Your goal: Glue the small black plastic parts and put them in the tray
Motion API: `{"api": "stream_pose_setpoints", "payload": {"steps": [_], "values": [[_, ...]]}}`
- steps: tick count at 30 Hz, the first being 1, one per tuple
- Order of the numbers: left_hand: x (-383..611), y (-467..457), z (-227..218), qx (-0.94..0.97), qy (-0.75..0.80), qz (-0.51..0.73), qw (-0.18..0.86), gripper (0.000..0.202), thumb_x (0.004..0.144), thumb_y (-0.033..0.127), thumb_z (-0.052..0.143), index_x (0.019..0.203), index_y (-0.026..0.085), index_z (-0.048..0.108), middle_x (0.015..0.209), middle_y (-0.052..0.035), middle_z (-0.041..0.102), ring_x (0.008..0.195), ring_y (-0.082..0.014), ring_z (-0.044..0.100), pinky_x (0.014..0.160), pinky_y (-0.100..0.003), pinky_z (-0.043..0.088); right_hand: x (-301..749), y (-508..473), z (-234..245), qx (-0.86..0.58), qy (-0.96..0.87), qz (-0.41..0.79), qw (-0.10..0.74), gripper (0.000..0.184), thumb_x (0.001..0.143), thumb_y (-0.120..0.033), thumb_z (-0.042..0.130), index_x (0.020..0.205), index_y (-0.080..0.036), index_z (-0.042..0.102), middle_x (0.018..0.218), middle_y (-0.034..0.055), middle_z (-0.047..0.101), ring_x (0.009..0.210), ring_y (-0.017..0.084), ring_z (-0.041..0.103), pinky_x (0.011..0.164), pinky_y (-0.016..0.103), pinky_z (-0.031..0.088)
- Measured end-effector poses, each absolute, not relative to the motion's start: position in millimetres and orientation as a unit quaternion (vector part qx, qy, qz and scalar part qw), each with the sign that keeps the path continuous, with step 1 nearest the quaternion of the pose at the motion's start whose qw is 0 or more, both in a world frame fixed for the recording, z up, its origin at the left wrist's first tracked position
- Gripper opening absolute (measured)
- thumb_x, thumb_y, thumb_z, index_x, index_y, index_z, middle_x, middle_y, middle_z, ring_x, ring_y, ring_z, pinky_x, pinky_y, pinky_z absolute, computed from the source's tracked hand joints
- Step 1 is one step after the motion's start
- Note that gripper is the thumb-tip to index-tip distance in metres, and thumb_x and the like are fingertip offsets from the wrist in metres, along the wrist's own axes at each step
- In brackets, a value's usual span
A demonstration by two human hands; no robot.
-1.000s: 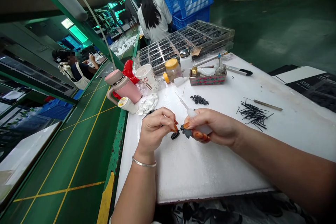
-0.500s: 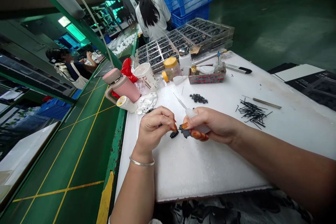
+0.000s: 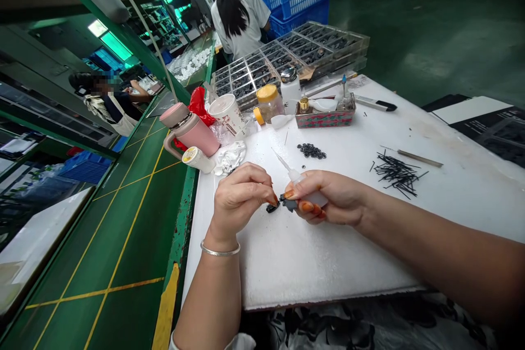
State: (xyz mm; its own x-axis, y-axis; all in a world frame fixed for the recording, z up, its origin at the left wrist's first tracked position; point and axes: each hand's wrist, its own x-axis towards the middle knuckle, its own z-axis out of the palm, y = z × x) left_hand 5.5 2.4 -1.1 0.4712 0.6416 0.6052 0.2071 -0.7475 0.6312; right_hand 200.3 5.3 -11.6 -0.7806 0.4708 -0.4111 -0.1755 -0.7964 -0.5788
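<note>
My right hand (image 3: pixel 338 194) is closed around a white needle-tipped squeeze bottle (image 3: pixel 295 176), its thin tip slanting up and left. Between the thumb and fingers of that same hand sits a small dark grey part (image 3: pixel 289 204). My left hand (image 3: pixel 241 194) is pinched close to the left end of this part; whatever lies between its fingertips is too small to make out. Below the left fingertips a small black piece (image 3: pixel 271 208) shows against the white tabletop (image 3: pixel 311 262). Small black rings (image 3: pixel 311 151) lie in a pile beyond my hands.
Thin black rods (image 3: pixel 397 174) and a slim metal-handled tool (image 3: pixel 424 159) lie at right. Behind stand a pink flask (image 3: pixel 199 135), a paper cup (image 3: pixel 226 115), a yellow-lidded jar (image 3: pixel 268 103), a small box (image 3: pixel 324 118) and compartment trays (image 3: pixel 356 46). Two people are farther off.
The view has shifted slightly. Both hands stay at nearly the same spot, with the left fingertips still pinched beside the dark grey part and the bottle still in my right hand.
</note>
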Motion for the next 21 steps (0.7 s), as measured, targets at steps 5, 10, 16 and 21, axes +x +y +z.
{"api": "stream_pose_setpoints", "payload": {"steps": [5,10,16,21], "values": [[3.9,7.4,-5.6,0.815,0.239,0.443,0.286,0.014,0.079,0.013,0.064,0.069,0.02,0.071,0.069,-0.0048,0.061,0.071,-0.0167,0.058,0.067,-0.033,0.049,199.1,3.2,-11.5,-0.293,-0.324,0.877,0.201,0.009,0.063,-0.018,0.057,0.058,-0.013,0.051,0.044,-0.0029,0.045,0.036,0.004,0.033,0.037,0.016,0.019],[5.7,14.7,-15.8,0.76,0.232,0.471,0.383,0.011,0.078,0.016,0.067,0.067,0.018,0.069,0.069,-0.0042,0.058,0.068,-0.0151,0.057,0.063,-0.031,0.051,197.9,-0.5,-10.6,-0.302,-0.408,0.817,0.275,0.013,0.066,-0.017,0.061,0.057,-0.013,0.052,0.045,-0.0022,0.047,0.038,0.004,0.036,0.039,0.018,0.021],[7.1,13.7,-16.6,0.754,0.232,0.478,0.385,0.012,0.078,0.016,0.067,0.067,0.018,0.069,0.069,-0.0046,0.058,0.069,-0.0157,0.057,0.063,-0.032,0.05,196.9,-1.0,-13.3,-0.279,-0.342,0.859,0.26,0.013,0.063,-0.017,0.061,0.055,-0.013,0.051,0.043,-0.0028,0.045,0.037,0.004,0.034,0.039,0.018,0.018],[7.8,14.7,-20.4,0.722,0.265,0.491,0.41,0.009,0.073,0.013,0.071,0.066,0.018,0.068,0.069,-0.0031,0.059,0.066,-0.0141,0.057,0.062,-0.029,0.048,198.0,3.0,-14.3,-0.281,-0.35,0.854,0.262,0.015,0.063,-0.018,0.061,0.055,-0.014,0.05,0.044,-0.0029,0.045,0.038,0.004,0.034,0.04,0.019,0.018]]}}
